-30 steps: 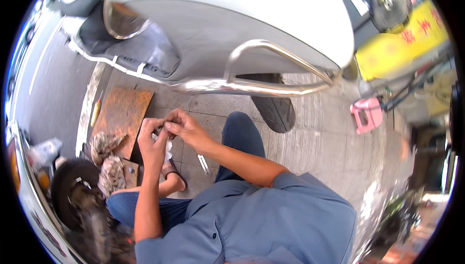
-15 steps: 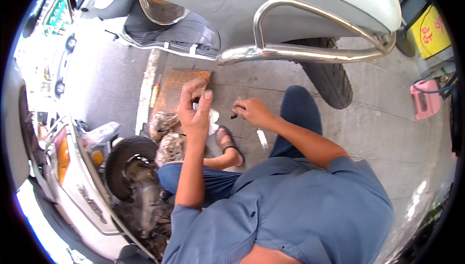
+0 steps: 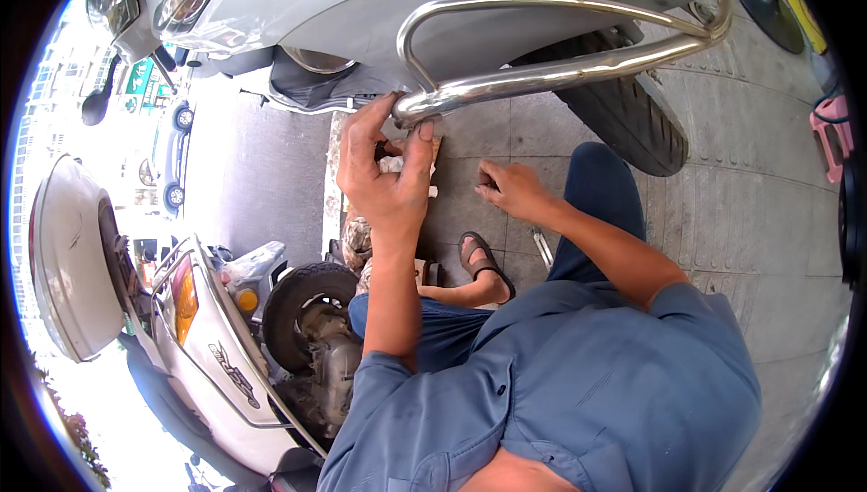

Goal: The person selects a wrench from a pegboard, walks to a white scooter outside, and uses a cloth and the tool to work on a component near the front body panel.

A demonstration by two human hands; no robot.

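My left hand [image 3: 384, 162] is raised to the near left end of a chrome guard bar [image 3: 560, 72] on a white and grey scooter [image 3: 506, 18]. Its forefinger and thumb close about the bar's end. Behind that hand something white shows in part, too covered to name. My right hand [image 3: 519, 192] hovers over the paving, right of the left hand and apart from the bar. Its fingers are curled together, and whatever they hold is hidden. Below it, a slim silvery metal piece [image 3: 542, 246] lies beside my right knee.
The scooter's black tyre [image 3: 632, 117] stands beyond my right knee. A second white scooter [image 3: 217, 374], with its rear wheel [image 3: 293, 316], is close on my left. My sandalled foot [image 3: 480, 266] rests between. A pink plastic thing [image 3: 833, 135] stands far right.
My left hand has gone up to the end of the chrome bar. The dark bit seen at my right fingertips no longer shows. The whole view has shifted.
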